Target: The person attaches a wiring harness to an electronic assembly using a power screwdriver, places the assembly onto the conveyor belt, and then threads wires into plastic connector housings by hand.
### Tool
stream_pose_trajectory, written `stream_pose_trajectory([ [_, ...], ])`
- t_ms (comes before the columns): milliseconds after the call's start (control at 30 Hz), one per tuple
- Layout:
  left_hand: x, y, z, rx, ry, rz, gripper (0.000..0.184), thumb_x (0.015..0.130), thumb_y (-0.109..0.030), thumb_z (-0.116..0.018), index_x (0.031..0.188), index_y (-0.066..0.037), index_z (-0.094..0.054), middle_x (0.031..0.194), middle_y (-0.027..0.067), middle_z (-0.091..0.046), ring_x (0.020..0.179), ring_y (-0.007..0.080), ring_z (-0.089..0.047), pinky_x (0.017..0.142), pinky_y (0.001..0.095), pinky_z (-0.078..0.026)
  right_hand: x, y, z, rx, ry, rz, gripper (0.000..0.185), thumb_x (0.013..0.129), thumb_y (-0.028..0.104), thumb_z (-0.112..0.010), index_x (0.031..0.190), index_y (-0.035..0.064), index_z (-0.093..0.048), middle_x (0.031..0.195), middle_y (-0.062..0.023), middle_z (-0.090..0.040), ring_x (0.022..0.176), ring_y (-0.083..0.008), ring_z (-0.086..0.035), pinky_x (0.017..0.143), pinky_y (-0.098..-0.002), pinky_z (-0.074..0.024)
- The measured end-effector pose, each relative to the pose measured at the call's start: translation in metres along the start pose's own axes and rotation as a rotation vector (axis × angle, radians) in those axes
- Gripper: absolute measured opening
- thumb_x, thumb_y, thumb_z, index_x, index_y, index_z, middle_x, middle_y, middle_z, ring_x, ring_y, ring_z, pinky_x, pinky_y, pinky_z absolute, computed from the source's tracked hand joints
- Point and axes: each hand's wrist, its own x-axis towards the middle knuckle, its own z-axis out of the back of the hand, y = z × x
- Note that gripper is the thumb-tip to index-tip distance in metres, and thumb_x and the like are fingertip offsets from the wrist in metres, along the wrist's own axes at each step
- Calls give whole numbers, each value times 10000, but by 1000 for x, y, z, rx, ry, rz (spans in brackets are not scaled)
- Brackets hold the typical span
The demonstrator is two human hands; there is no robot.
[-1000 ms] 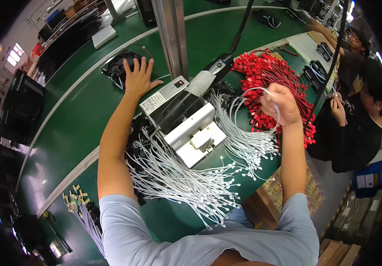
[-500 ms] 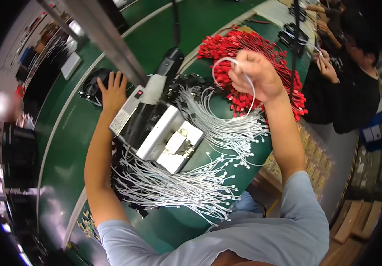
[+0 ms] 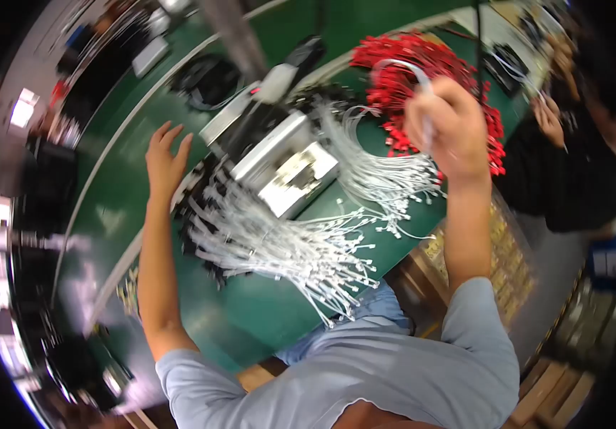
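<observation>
My left hand [image 3: 165, 161] is open over the green table, fingers apart, left of the boxy machine [image 3: 290, 171]. Behind it a round black fan-like part [image 3: 211, 80] lies on the table. My right hand [image 3: 451, 129] is closed around a looped white cable [image 3: 402, 64], in front of the pile of red-tipped cables [image 3: 440, 57]. Two bundles of white cables lie around the machine, one [image 3: 272, 243] at its near side and one [image 3: 386, 171] at its right. The right hand is blurred.
A metal post [image 3: 236, 36] rises behind the machine. At the right a person in black [image 3: 565, 171] holds something white near a black part [image 3: 504, 69]. A bag of yellowish parts [image 3: 494, 264] lies below the table's right edge. A black cord hangs at the upper right.
My left hand has come away from the black fan-like part and nearer to me. The right hand still holds the looped white cable. The camera view has shifted.
</observation>
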Motion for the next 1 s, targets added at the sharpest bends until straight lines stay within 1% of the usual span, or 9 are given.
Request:
stream_pose_trajectory([
  [67,-35,-55,45,-188,-163,200,186,847,-163,-643,938,-1,-656,926,138,-655,870,268,-627,797,338,-480,-26,11,-33,129,-92,-1,213,923,110,-511,734,71,-422,540,12,-368,424,-73,-390,362,-214,-296],
  [133,-84,-103,83,-76,-245,-5,108,798,-88,-630,878,-20,-652,903,135,-652,765,267,-610,691,354,-486,-55,-3,-60,317,88,-61,213,924,128,-550,785,104,-390,550,19,-382,375,-56,-345,312,-195,-260],
  [167,-108,-124,95,-262,-192,26,175,744,-58,-615,913,-31,-649,915,132,-655,757,278,-607,695,366,-489,-70,-17,-85,311,-23,-158,219,905,120,-584,812,97,-387,551,12,-393,386,-66,-368,328,-200,-304],
  [200,-133,-159,112,-514,22,153,273,730,-87,-595,995,-37,-633,971,138,-652,851,292,-623,776,381,-489,-81,-36,-98,425,237,-116,200,853,70,-611,751,56,-440,565,-62,-483,438,-112,-463,375,-235,-372],
  [333,-199,-221,138,-909,363,355,464,868,-258,-612,1263,-42,-497,1133,168,-607,1002,262,-610,843,360,-473,-134,-68,-158,305,391,-311,146,784,6,-661,817,27,-521,665,-68,-553,509,-110,-509,451,-232,-424],
  [433,-254,-223,140,-875,103,781,249,862,-241,-642,956,-11,-651,642,-2,-541,589,67,-446,530,243,-377,-155,-83,-180,295,422,-474,123,796,5,-636,811,25,-516,652,-59,-547,498,-105,-501,448,-233,-417],
  [567,-321,-214,170,-842,-2,1119,195,889,-224,-611,868,-48,-690,577,-44,-513,484,26,-421,414,201,-325,-144,-94,-187,543,340,-581,102,860,89,-577,892,44,-491,556,-1,-419,460,-78,-409,420,-233,-334],
  [700,-363,-209,179,-752,-144,1294,210,894,-206,-600,842,-17,-674,543,-44,-477,430,35,-383,401,194,-290,-132,-96,-199,125,492,-628,190,851,141,-626,943,-14,-565,661,-14,-511,526,-93,-495,452,-215,-369],
  [1000,-401,-207,177,-938,-206,1352,215,925,-155,-552,892,40,-636,511,-32,-415,425,28,-294,401,213,-203,-129,-105,-213,118,633,-619,195,857,94,-634,1006,-29,-610,872,-73,-632,740,-131,-623,620,-243,-514],
])
